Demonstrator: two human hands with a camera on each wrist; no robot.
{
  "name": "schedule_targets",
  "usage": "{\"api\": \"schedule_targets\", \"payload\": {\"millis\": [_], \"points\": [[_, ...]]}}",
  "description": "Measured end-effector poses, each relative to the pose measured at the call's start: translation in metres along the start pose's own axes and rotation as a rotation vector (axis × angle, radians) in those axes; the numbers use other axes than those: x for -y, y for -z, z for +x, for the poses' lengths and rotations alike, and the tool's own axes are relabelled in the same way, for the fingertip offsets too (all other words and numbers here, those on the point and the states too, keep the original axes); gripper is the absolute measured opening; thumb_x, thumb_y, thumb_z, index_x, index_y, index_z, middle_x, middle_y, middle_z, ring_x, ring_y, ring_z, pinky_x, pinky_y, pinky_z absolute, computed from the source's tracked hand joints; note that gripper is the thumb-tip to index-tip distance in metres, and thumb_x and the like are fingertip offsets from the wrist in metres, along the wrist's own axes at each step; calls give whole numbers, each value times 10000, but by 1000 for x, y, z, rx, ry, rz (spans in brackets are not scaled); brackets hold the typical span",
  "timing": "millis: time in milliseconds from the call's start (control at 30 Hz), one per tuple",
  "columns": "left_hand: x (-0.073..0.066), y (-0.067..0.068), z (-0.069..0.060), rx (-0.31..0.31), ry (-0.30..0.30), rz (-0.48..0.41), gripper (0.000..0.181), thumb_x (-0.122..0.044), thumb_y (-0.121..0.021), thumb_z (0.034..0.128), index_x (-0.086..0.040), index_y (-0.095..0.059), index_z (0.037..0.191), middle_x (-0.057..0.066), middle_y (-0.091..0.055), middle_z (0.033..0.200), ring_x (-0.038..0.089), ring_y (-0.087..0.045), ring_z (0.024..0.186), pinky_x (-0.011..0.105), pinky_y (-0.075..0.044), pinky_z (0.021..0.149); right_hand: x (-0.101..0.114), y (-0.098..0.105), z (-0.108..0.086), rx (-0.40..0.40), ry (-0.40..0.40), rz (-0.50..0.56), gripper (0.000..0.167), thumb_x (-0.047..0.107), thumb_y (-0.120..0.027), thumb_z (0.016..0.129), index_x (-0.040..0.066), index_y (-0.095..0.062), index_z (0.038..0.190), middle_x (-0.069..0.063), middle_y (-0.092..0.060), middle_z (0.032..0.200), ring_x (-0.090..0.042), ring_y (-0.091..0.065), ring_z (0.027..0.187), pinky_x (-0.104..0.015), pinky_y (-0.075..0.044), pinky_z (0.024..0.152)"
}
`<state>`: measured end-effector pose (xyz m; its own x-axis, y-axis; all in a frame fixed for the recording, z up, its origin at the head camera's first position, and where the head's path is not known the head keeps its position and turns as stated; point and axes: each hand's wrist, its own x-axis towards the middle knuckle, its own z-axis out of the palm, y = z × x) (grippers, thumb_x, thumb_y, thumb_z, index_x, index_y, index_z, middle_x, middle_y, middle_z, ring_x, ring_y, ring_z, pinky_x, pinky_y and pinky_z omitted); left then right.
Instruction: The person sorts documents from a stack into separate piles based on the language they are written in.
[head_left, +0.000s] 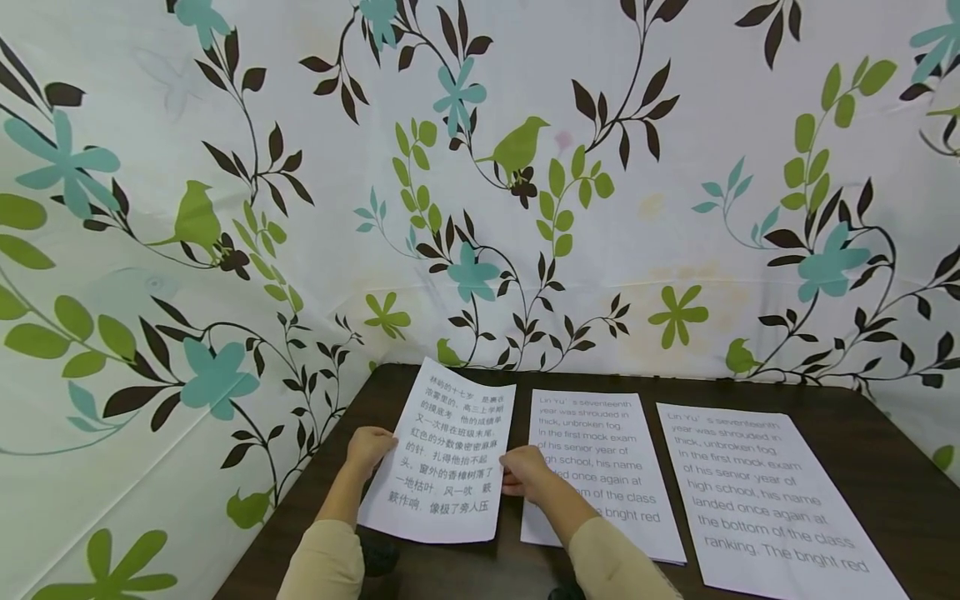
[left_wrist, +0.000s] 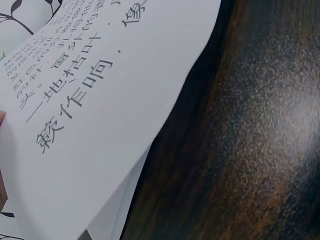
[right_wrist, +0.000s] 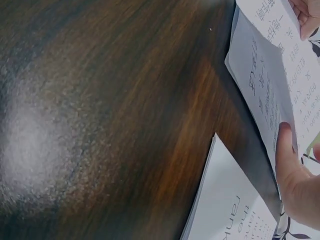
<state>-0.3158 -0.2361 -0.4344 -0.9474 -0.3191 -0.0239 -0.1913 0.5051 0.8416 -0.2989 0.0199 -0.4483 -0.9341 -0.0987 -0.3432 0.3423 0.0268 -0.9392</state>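
Note:
A printed sheet of Chinese text [head_left: 448,454] is held by its two long sides, slightly bowed, over the left part of the dark table. My left hand [head_left: 371,450] pinches its left edge. On the opposite edge my right hand [head_left: 529,473] grips the paper, thumb [right_wrist: 285,145] on top in the right wrist view. Only a sliver of the left fingers [left_wrist: 2,118] shows in the left wrist view. There, another white sheet [left_wrist: 122,212] peeks out beneath the lower edge. Close under my right forearm lies a stack of English text [head_left: 592,450], partly covered by that arm.
A second English printout [head_left: 765,492] lies farther right on the dark wood-grain table [head_left: 630,575]. Behind the table hangs a white cloth [head_left: 600,250] patterned with leaves, birds and flowers. Light glares off the near tabletop in both wrist views.

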Motion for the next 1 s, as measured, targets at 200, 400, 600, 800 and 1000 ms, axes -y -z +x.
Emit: {"api": "schedule_targets", "payload": {"millis": [200, 400, 600, 800, 1000], "points": [[3, -3, 3, -4, 10, 14, 173, -39, -549, 781, 109, -605, 852, 155, -581, 766, 245, -529, 672, 222, -378, 452, 0, 4, 0, 38, -28, -20, 244, 32, -470, 828, -132, -443, 1006, -189, -577, 806, -253, -594, 668, -345, -496, 602], [14, -5, 10, -41, -13, 40, 203, -48, -555, 778, 125, -604, 871, 212, -586, 806, 265, -547, 689, 246, -417, 479, 0, 6, -2, 90, -42, -28, 261, 57, -499, 829, -123, -439, 1008, -201, -564, 855, -269, -589, 708, -351, -492, 622], [24, -8, 13, -58, -24, 12, 228, -65, -556, 787, 128, -603, 898, 228, -593, 827, 273, -564, 692, 276, -449, 513, -4, 6, -4, 104, -71, -41, 282, 85, -515, 830, -112, -441, 1019, -194, -557, 859, -268, -579, 726, -353, -491, 626], [22, -8, 10, -93, -58, 32, 264, -121, -546, 797, 114, -615, 898, 233, -598, 856, 288, -557, 724, 202, -390, 470, -5, 6, -5, 121, -76, -57, 323, 94, -511, 833, -134, -427, 1046, -198, -553, 867, -273, -579, 744, -355, -491, 623], [16, -7, 9, -93, -29, 50, 344, -183, -503, 834, 125, -585, 964, 247, -579, 926, 326, -538, 805, 359, -446, 639, -3, 6, -2, 170, -33, -98, 373, 118, -518, 834, -158, -423, 1065, -193, -553, 872, -275, -577, 747, -370, -490, 620]]}}
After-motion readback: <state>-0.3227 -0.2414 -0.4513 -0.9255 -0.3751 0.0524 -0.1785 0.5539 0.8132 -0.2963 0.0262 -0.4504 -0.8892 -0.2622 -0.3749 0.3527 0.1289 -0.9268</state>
